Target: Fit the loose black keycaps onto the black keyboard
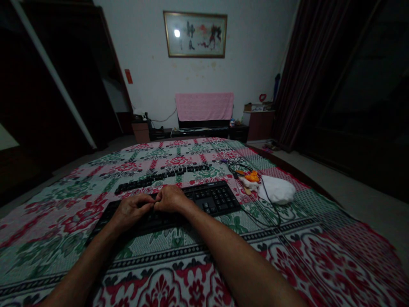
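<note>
A black keyboard point(211, 198) lies on a flower-patterned bedspread point(287, 256). My left hand point(131, 209) and my right hand point(171, 199) rest on its middle, fingertips pinched together and touching each other. Whatever they pinch is too small to make out. Behind the keyboard, rows of loose black keycaps point(159, 175) are laid out on the cloth.
A white cloth bundle point(276, 189) with an orange tool point(251, 175) and a black cable point(265, 209) lies to the right of the keyboard. A low cabinet with a pink cover point(204, 106) stands against the far wall. Dark curtains hang at the right.
</note>
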`<state>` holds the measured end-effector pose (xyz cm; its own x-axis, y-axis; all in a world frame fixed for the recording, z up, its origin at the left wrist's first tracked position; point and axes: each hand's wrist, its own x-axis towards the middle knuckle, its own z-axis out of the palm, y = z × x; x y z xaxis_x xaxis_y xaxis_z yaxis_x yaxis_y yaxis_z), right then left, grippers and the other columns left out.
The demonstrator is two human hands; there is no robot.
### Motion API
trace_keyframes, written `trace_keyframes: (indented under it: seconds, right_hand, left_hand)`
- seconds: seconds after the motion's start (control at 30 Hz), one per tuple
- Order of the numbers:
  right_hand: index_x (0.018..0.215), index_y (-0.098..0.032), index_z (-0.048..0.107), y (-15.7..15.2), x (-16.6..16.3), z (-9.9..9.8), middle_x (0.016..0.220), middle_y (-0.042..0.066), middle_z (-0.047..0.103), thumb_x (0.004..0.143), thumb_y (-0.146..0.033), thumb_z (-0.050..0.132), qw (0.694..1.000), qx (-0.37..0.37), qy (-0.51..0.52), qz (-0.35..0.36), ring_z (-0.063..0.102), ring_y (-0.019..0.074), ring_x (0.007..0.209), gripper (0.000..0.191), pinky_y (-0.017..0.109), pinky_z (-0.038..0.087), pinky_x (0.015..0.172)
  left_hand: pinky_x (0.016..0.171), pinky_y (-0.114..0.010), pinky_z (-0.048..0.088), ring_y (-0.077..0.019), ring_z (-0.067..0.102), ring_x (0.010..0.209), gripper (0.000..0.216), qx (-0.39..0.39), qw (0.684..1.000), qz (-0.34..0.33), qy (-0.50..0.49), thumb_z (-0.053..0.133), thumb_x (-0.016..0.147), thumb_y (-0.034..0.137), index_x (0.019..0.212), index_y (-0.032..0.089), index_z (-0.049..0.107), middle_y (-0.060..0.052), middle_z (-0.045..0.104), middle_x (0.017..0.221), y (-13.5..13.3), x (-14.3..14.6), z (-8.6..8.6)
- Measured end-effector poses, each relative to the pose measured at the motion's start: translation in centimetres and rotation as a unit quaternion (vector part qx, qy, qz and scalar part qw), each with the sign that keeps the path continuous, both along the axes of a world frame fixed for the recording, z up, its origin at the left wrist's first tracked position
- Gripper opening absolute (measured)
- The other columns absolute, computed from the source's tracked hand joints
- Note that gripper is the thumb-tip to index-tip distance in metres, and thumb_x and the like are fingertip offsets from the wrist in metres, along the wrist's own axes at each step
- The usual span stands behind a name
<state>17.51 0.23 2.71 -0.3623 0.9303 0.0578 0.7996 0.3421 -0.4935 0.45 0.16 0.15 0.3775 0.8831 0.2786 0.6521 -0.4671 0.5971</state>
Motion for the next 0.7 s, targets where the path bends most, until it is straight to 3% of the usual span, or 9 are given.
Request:
trace_keyframes:
  seconds: [0.27, 0.7]
  right_hand:
    - [0.08, -0.025, 0.069, 1.16, 0.17, -1.04, 0.074, -0.001, 0.068, 0.063, -0.039, 0.056, 0.999, -0.021, 0.013, 0.028, 0.06, 0.0123, 0.07, 0.026, 0.018, 0.039, 0.054]
    - [0.075, -0.024, 0.069, 0.78, 0.12, -0.72, 0.069, 0.0, 0.067, 0.061, -0.035, 0.054, 1.0, 0.003, 0.004, 0.027, 0.058, 0.0131, 0.065, 0.024, 0.019, 0.037, 0.051]
  left_hand:
    - [0.067, -0.023, 0.045, -0.0159, 0.059, 0.073, 0.022, -0.037, 0.999, -0.014, -0.005, 0.053, 0.07, 0.035, 0.078, 0.018, 0.065, -0.003, 0.066, 0.079, 0.08, 0.0, 0.2]
    - [0.068, -0.025, 0.046, -0.0173, 0.059, 0.076, 0.027, -0.065, 0.997, 0.004, -0.031, 0.053, 0.069, 0.039, 0.081, 0.018, 0.066, -0.004, 0.067, 0.082, 0.16, -0.15, 0.01]
